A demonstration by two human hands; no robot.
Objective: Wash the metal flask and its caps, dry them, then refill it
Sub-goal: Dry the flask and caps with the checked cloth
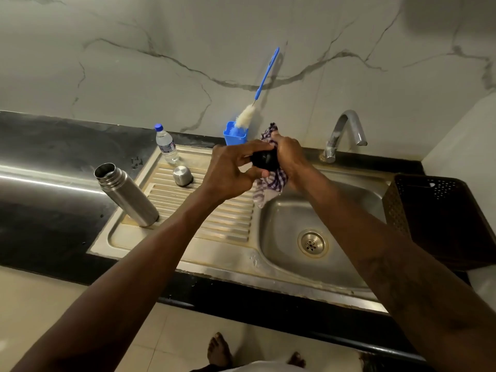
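The open metal flask (126, 193) stands upright at the left end of the sink's draining board (204, 221). Its steel outer cap (182, 175) rests upside down on the ribs behind it. Above the board's right edge, my left hand (230, 170) grips a black inner cap (264, 160). My right hand (288, 159) presses a purple-and-white checked cloth (268, 187) against that cap; the cloth hangs down toward the basin.
A small plastic water bottle (166, 143) stands at the board's back. A blue holder (235, 133) with a bottle brush (248, 116) sits against the marble wall. The tap (346, 132) arches over the basin (311, 242). A dark perforated basket (440, 218) sits at right.
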